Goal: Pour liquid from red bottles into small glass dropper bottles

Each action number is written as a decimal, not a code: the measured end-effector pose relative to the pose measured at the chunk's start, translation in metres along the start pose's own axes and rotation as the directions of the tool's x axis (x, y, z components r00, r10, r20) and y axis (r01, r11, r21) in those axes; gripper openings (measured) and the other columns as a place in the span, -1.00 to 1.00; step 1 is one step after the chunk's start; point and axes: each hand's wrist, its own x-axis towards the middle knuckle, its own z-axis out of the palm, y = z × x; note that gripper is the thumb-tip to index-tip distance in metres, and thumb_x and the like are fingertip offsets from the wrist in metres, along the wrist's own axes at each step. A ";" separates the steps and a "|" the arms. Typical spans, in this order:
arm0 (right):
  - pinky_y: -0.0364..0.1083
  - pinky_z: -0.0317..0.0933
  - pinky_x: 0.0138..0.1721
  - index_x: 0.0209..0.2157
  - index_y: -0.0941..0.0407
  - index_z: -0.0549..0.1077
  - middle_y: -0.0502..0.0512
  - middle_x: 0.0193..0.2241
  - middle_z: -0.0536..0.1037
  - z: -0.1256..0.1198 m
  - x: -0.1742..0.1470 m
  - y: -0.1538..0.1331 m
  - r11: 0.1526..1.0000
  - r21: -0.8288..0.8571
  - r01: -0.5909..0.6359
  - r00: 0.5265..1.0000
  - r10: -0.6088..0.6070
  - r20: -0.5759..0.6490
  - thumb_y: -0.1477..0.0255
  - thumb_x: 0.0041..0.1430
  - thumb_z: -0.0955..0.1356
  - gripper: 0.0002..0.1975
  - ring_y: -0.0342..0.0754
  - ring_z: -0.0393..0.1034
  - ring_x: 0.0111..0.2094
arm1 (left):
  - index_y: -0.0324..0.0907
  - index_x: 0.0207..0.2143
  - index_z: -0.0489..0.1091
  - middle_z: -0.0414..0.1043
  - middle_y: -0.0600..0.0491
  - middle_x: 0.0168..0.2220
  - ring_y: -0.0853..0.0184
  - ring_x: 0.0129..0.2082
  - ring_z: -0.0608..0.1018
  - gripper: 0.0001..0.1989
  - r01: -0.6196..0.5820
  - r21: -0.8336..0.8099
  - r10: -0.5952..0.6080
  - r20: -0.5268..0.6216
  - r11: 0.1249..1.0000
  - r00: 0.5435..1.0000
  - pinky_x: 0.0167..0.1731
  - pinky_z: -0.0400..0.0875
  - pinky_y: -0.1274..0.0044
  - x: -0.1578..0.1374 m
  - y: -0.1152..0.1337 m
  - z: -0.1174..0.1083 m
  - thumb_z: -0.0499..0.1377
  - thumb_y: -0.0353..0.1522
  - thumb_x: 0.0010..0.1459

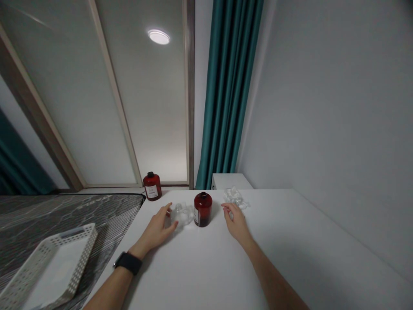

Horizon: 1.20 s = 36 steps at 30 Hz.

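A dark red bottle with a black neck and a pale label stands upright on the white table, between my two hands. To its left lies a clear crumpled piece of plastic. My left hand, with a dark watch on the wrist, is beside that plastic, thumb and fingers apart; whether it touches it, I cannot tell. My right hand is to the right of the bottle, apart from it, fingers loosely bent and holding nothing visible. Just behind it is another crumpled clear plastic piece.
A second red bottle, black-capped with a white label, stands at the table's far left corner. Lower left, a white perforated basket rests on a grey patterned surface. Behind the white table are a small white cabinet and a green curtain.
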 end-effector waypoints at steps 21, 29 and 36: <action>0.20 0.17 0.01 -0.09 0.01 0.53 0.23 -0.06 0.42 -0.040 -0.002 0.092 0.886 -0.409 -0.218 0.976 0.202 -0.081 0.64 0.05 0.33 -0.60 0.24 0.26 0.02 | -0.26 0.20 0.17 0.45 -0.17 -0.04 0.03 -0.07 0.55 -0.32 0.023 -0.026 -0.023 -0.001 0.999 1.000 -0.02 0.45 0.20 0.003 0.000 0.000 0.12 -0.05 0.15; 0.24 0.16 0.03 -0.15 0.01 0.53 0.22 0.06 0.43 -0.042 -0.001 0.090 0.901 -0.370 -0.225 0.974 0.221 -0.055 0.59 0.09 0.34 -0.69 0.27 0.22 0.13 | -0.28 0.19 0.17 0.45 -0.19 -0.03 0.03 -0.06 0.55 -0.31 0.025 -0.034 -0.025 -0.001 0.999 1.000 -0.01 0.45 0.21 0.003 -0.001 0.001 0.13 -0.04 0.13; 0.20 0.18 0.05 -0.18 0.06 0.50 0.17 -0.06 0.54 -0.048 0.011 0.059 0.952 -0.262 -0.157 0.987 0.143 -0.071 0.45 0.11 0.35 -0.80 0.19 0.33 0.04 | -0.32 0.15 0.17 0.46 -0.19 -0.08 0.03 -0.09 0.54 -0.34 0.030 -0.009 -0.029 0.064 1.000 0.998 -0.03 0.43 0.22 0.003 0.003 -0.005 0.14 -0.07 0.13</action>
